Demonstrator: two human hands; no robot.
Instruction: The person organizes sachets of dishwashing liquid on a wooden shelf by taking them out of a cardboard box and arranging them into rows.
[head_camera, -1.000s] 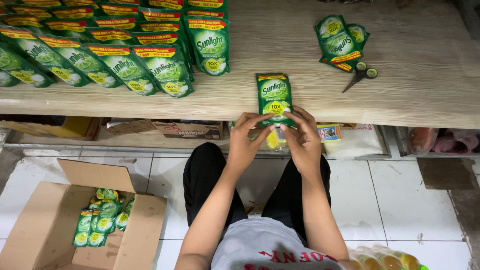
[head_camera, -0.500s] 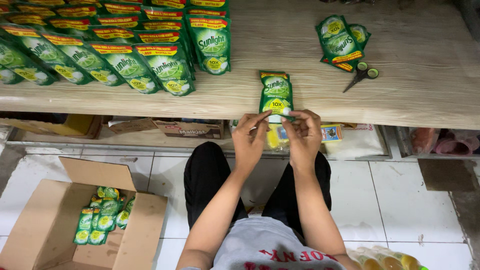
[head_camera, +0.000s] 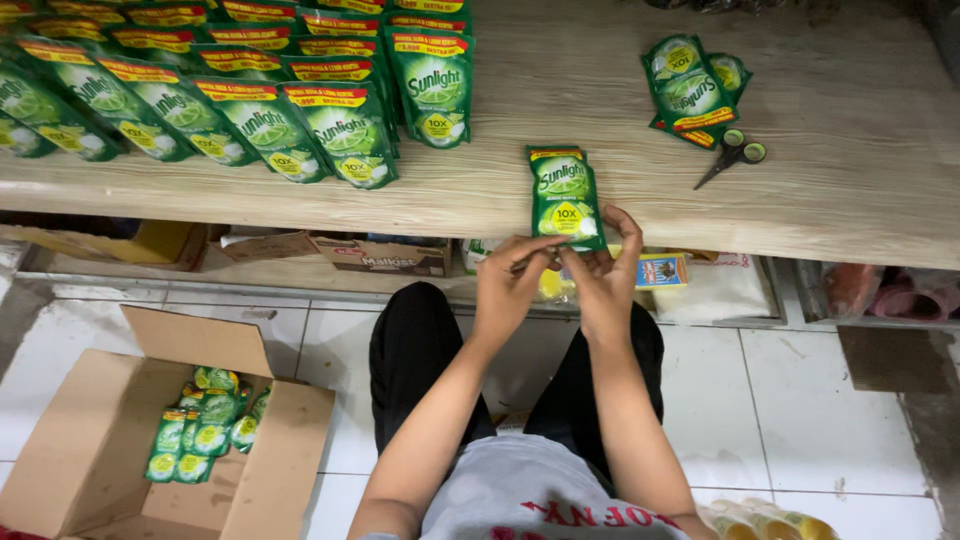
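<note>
Green pouch overhanging the surface's near edge, pinched by left grip and right grip. Could slip floorward if loosened.

green pouch bottom edge behind fingers

Glossy plastic pouch on a matt wood-grain table (smooth-looking); box of dull cardboard.

Bright, even light; sharp centre, edges perhaps slightly warped.
</note>
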